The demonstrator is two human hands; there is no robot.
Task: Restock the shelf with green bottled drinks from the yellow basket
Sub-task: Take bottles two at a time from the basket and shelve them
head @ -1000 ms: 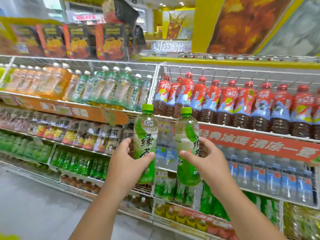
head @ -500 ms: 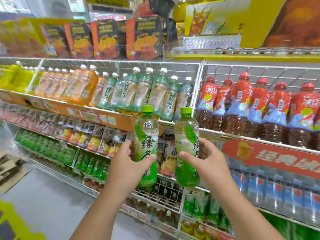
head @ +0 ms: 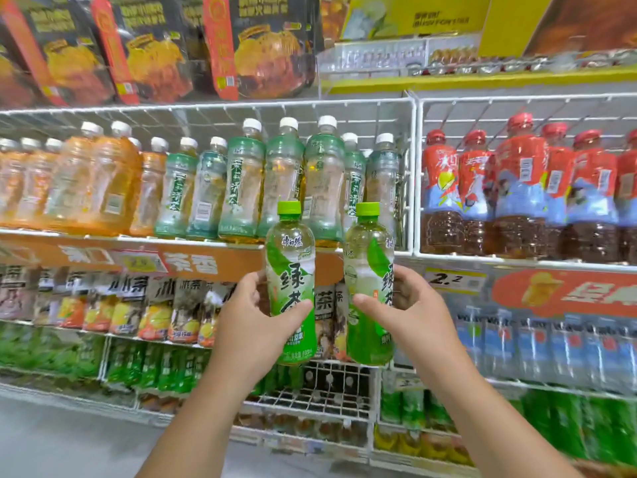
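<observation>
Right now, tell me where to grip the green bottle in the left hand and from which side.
Grip the left green bottle around its labelled mid-body, as the left hand does, coming from its left side. It stands upright, and the other green bottle crowds its right; the cap is too small to hold securely.

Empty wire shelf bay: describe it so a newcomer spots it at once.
Start at the orange shelf banner, then drop two shelves, below the two held green bottles. That white wire bay shows a bare grid, while the bays either side are packed with green bottles.
</observation>
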